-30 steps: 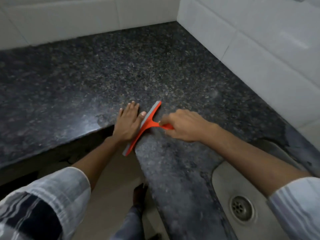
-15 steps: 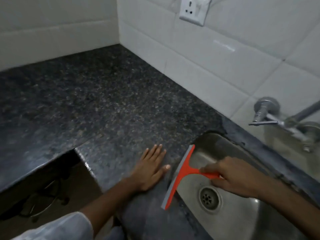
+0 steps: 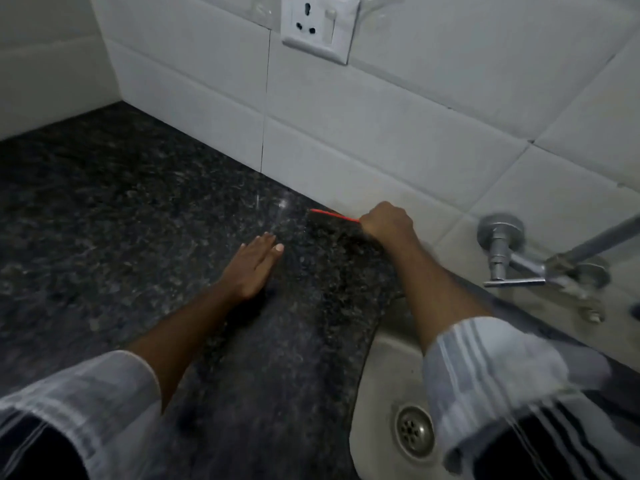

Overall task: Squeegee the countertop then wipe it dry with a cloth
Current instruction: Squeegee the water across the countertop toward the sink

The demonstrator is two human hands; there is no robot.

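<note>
left hand (image 3: 254, 265) flat, fingers spread; right hand (image 3: 386, 220) fisted, seemingly gripping, arm outstretched.

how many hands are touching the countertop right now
1. The left hand lies flat, palm down, on the granite countertop. The right hand is closed around the red squeegee at the tiled wall; whether it touches the stone is unclear.

white wall tiles (image 3: 398, 140) fill the upper frame, meeting in a corner at upper left. a socket (image 3: 317, 24) sits top centre; dim, greyish light.
</note>
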